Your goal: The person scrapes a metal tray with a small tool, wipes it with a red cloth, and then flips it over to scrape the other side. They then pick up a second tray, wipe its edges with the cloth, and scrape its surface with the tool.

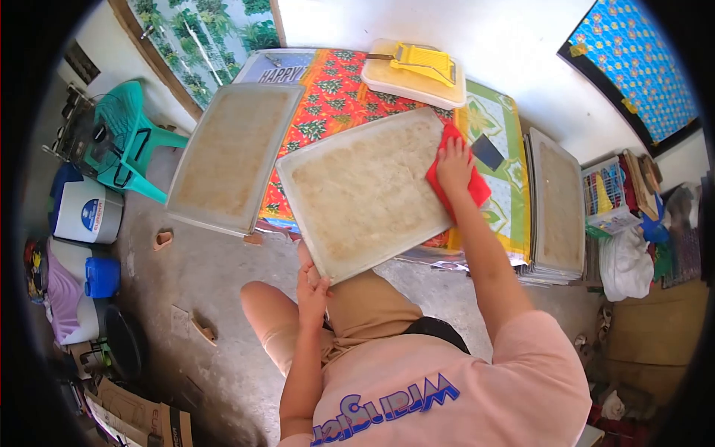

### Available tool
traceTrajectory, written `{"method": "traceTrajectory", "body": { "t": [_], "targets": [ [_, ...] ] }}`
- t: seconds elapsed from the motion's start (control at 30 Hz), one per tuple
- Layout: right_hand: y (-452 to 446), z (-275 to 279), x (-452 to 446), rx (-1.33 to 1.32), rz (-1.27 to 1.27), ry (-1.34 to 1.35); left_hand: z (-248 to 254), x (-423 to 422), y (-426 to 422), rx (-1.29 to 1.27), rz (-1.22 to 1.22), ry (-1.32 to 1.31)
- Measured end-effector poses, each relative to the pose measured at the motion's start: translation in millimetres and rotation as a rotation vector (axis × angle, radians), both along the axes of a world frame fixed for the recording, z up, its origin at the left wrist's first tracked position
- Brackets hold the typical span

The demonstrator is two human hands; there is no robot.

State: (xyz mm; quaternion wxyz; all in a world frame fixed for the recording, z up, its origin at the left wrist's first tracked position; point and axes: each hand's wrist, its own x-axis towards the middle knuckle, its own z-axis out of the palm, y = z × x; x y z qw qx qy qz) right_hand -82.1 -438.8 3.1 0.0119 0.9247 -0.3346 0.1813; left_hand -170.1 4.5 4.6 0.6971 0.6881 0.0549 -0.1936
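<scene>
My left hand is nearest me, fingers bent around the near corner of the pale, brown-stained tray, gripping its rim just above my thigh. The tray sits at an angle, its far part over the worktop and its near corner jutting out past the edge towards my lap. Farther out, my right hand lies flat on a red cloth, fingers stretched and slightly apart, bearing on it at the tray's right-hand end (whether any fingertip curls underneath, I cannot tell). A dark rectangular piece lies just beyond the cloth. Another tray rests to the left, and at the back a yellow rack-like piece sits on a white tub.
</scene>
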Motion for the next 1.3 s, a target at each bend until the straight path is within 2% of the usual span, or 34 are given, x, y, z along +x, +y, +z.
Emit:
{"method": "traceTrajectory", "body": {
  "t": [0.07,0.1,0.13,0.17,0.23,0.27,0.37,0.4,0.47,0.5,0.53,0.57,0.6,0.63,0.67,0.73,0.77,0.8,0.9,1.0,1.03,1.13,1.17,1.23,1.27,1.3],
  "targets": [
    [37,-22,-39,-0.159,0.303,-0.064,8,-2,-3,0.007,0.017,-0.033],
    [80,6,-58,-0.031,0.440,-0.025,13,-1,-3,0.025,-0.011,-0.004],
    [127,32,-72,-0.005,0.472,0.090,19,2,-2,0.047,-0.042,0.022],
    [160,21,-86,0.133,0.609,0.036,22,4,0,0.069,-0.073,0.046],
    [222,30,-112,0.247,0.904,-0.010,12,6,7,0.041,-0.115,-0.010],
    [240,28,-120,0.286,1.015,-0.043,6,8,11,0.025,-0.133,-0.040],
    [226,26,-122,0.375,1.121,-0.009,0,17,20,0.334,-0.176,-0.349],
    [207,19,-119,0.285,1.069,0.000,6,15,22,0.511,-0.207,-0.510],
    [155,26,-120,0.267,0.799,0.004,44,10,14,0.871,-0.249,-0.813],
    [120,8,-122,0.134,0.671,-0.027,45,11,13,0.944,-0.306,-0.865],
    [89,13,-127,0.128,0.545,-0.068,45,11,13,1.018,-0.363,-0.912],
    [68,31,-135,0.248,0.377,-0.043,45,12,12,1.092,-0.422,-0.956],
    [38,13,-142,0.040,0.286,-0.066,42,13,11,1.110,-0.463,-1.000],
    [13,0,-147,-0.026,0.186,-0.049,35,18,10,1.130,-0.506,-1.049],
    [-5,-4,-154,0.029,0.122,-0.107,32,22,10,1.149,-0.553,-1.102],
    [6,63,-161,0.411,-0.097,-0.076,36,28,6,1.114,-0.648,-1.207],
    [-6,55,-168,0.282,-0.002,-0.242,37,32,4,1.095,-0.694,-1.261],
    [-20,49,-177,0.377,-0.135,-0.197,35,34,5,1.084,-0.696,-1.300],
    [-43,51,-204,0.348,-0.176,-0.393,38,37,4,1.019,-0.698,-1.377],
    [-77,38,-229,0.590,-0.167,-0.710,92,31,-8,0.888,-0.660,-1.423],
    [-70,49,-231,0.857,-0.117,-0.954,118,31,-14,0.834,-0.640,-1.466],
    [-36,91,-216,1.088,-0.080,-1.309,190,45,-24,0.576,-0.529,-1.489],
    [-21,105,-202,1.050,0.007,-1.368,208,53,-28,0.479,-0.484,-1.478],
    [16,136,-172,0.754,-0.089,-1.182,237,70,-44,0.248,-0.277,-1.475],
    [25,133,-152,0.684,-0.023,-1.207,248,77,-52,0.130,-0.176,-1.471],
    [75,170,-127,0.637,0.027,-1.241,255,80,-58,0.060,-0.102,-1.335]
  ]
}}
